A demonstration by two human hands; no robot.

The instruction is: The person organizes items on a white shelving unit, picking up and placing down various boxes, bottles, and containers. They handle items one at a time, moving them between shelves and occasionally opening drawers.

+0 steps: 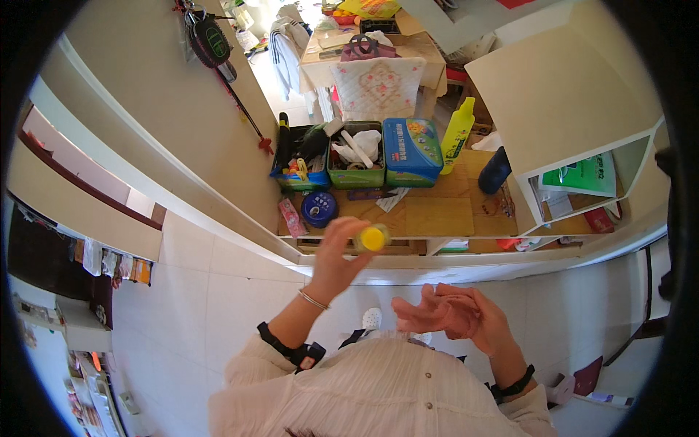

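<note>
My left hand [337, 257] grips a small bottle [373, 238] seen from above, its round yellow cap towards me. It is held in front of the shelf's front edge, and its body is mostly hidden under the cap. A crumpled pink cloth [450, 312] is bunched in my right hand [491, 322], lower and to the right. Beyond my left hand, a round blue tin [319, 209] and a pink packet [292, 217] rest on the wooden shelf top [439, 217].
Along the shelf stand two open tins of odds and ends [357, 177], a lidded blue tin [412, 150], a yellow bottle [458, 134] and a dark blue cylindrical object [494, 170]. At right is a cubby holding a green packet [581, 175]. A covered chair [379, 82] stands behind.
</note>
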